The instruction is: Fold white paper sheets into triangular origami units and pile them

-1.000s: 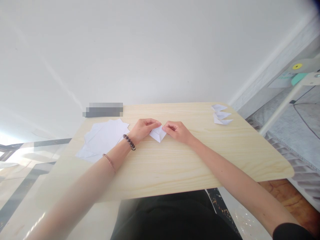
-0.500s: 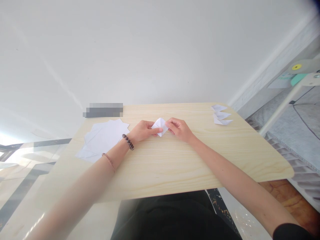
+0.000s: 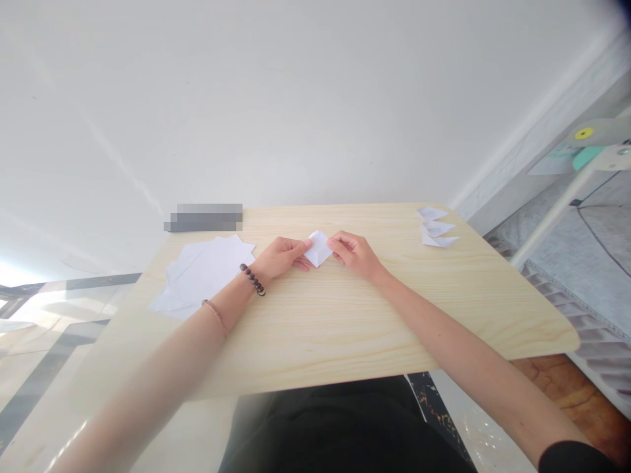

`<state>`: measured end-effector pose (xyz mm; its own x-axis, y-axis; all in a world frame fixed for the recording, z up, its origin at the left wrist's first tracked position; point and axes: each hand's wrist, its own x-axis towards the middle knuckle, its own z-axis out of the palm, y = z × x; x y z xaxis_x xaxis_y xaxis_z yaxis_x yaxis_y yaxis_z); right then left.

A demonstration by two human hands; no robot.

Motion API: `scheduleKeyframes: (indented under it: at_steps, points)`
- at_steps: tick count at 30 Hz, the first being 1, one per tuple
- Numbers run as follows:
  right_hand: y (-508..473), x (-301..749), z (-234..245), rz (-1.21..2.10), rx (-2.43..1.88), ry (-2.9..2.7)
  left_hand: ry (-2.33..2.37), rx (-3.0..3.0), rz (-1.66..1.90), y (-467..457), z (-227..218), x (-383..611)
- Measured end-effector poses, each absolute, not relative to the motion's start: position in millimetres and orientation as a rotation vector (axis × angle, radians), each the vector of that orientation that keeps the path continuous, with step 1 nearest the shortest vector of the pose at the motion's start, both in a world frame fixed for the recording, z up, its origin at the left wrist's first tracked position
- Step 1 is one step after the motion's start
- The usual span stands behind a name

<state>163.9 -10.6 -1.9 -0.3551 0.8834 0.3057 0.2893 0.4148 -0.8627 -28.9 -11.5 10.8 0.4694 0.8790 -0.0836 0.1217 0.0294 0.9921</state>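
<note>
A small folded piece of white paper (image 3: 320,249), roughly diamond-shaped with a crease down its middle, is held above the middle of the table between both hands. My left hand (image 3: 283,256) pinches its left corner, thumb on top and fingers beneath. At the opposite corner, my right hand (image 3: 353,255) grips the paper between thumb and curled forefinger. Dark beads and a thin copper-coloured bangle circle my left wrist and forearm.
Left of my hands lies a spread pile of white paper sheets (image 3: 204,272). Three folded paper pieces (image 3: 438,228) sit in a column at the far right of the wooden table (image 3: 335,335). A blurred-out dark object (image 3: 204,219) rests at the back left, near the wall.
My left thumb has drawn back from the middle of the folded paper to its left corner, baring more of its face. The right hand has barely moved.
</note>
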Motion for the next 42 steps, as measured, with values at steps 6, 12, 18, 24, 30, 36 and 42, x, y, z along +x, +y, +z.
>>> scheduleKeyframes:
  at_steps: [6, 12, 18, 24, 30, 36, 42]
  points:
    - [-11, 164, -2, 0.925, -1.013, -1.885, 0.913, 1.387, 0.778, -13, 13, -28]
    - [-12, 164, -1, 0.955, -0.988, -1.938, 0.964, 1.424, 0.826, -15, 13, -25]
    - [-14, 163, -1, 0.926, -0.980, -2.000, 1.064, 1.565, 0.834, -14, 8, -27]
    - [-14, 163, 0, 0.961, -0.963, -2.032, 1.083, 1.521, 0.869, -13, 8, -25]
    - [-15, 161, 0, 0.893, -0.939, -2.107, 1.113, 1.455, 0.875, -12, 3, -24]
    - [-15, 161, -2, 0.904, -0.971, -2.076, 1.137, 1.461, 0.862, -11, 4, -25]
    - [-14, 161, -3, 0.944, -0.986, -1.983, 0.966, 1.498, 0.848, -13, 6, -25]
